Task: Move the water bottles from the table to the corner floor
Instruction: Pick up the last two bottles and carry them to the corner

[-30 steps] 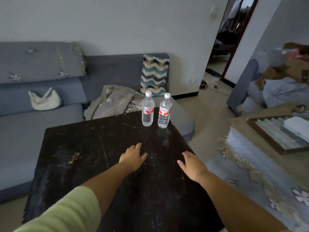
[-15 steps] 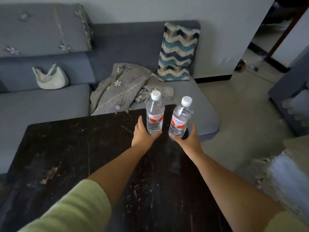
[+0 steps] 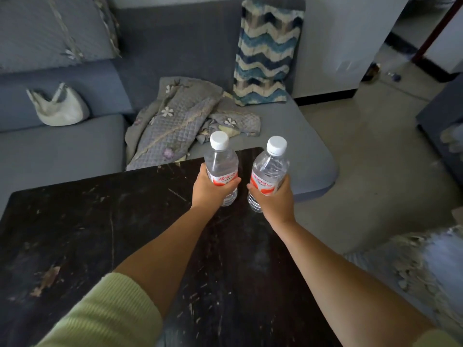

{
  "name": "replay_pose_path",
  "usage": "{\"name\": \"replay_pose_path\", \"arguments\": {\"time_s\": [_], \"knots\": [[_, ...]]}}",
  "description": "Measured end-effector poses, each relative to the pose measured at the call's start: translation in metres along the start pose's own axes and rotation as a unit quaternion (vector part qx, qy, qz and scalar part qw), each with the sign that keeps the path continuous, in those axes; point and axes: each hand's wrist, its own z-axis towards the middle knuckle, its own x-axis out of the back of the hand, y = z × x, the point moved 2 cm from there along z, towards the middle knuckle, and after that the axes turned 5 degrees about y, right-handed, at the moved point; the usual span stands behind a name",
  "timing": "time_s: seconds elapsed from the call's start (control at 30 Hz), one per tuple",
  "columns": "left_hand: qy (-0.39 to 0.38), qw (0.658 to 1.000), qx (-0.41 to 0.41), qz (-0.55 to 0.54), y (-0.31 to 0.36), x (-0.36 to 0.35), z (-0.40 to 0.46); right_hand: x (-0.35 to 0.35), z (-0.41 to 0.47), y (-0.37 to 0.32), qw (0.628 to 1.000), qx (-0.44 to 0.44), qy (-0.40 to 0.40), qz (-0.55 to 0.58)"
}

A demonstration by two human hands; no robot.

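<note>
The left hand (image 3: 210,190) wraps around the left clear plastic water bottle with a white cap and red label (image 3: 221,169), thumb and fingers curled over the label band. The right hand (image 3: 276,199) wraps in the same manner around the right clear plastic water bottle with a white cap and red label (image 3: 269,171), fingers closed across its label. Both bottles sit over the far right corner of the scratched black rectangular table (image 3: 100,234). The left bottle stands close to upright; the right bottle tilts slightly, cap to the right. It cannot be told whether either base touches the tabletop. The bottles are near each other but apart.

A pale green ribbed sleeve (image 3: 105,314) covers the left upper arm; both forearms are bare.

Beyond the table stands a grey-blue fabric sofa (image 3: 62,151). On its seat lie a crumpled grey quilted cover with flower appliqués (image 3: 175,121) and a white handbag (image 3: 59,107). A blue and cream zigzag-patterned cushion (image 3: 265,51) leans upright against the backrest. Bare grey floor (image 3: 375,156) extends to the right of the sofa.
</note>
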Motion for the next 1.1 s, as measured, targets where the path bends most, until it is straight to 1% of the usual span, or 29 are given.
{"name": "replay_pose_path", "arguments": {"time_s": [0.2,0.37,0.63,0.83,0.97,1.1], "knots": [[-0.024,1.0,0.012,-0.004,-0.003,0.012,-0.04,0.011,-0.028,0.005,1.0,-0.004,-0.022,-0.001],[-0.057,0.998,0.014,0.006,-0.009,0.032,-0.083,0.022,-0.068,0.007,1.0,-0.012,-0.023,-0.003],[-0.119,0.992,0.012,0.052,-0.034,0.079,-0.155,0.054,-0.173,0.018,0.998,-0.058,0.023,-0.019],[-0.169,0.977,0.004,0.131,-0.045,0.108,-0.203,0.078,-0.242,0.017,0.993,-0.087,0.052,-0.058],[-0.192,0.969,0.01,0.156,-0.053,0.118,-0.227,0.102,-0.277,0.02,0.987,-0.126,0.057,-0.087],[-0.247,0.952,-0.005,0.181,-0.058,0.113,-0.252,0.135,-0.312,0.035,0.979,-0.15,0.076,-0.113]]}}
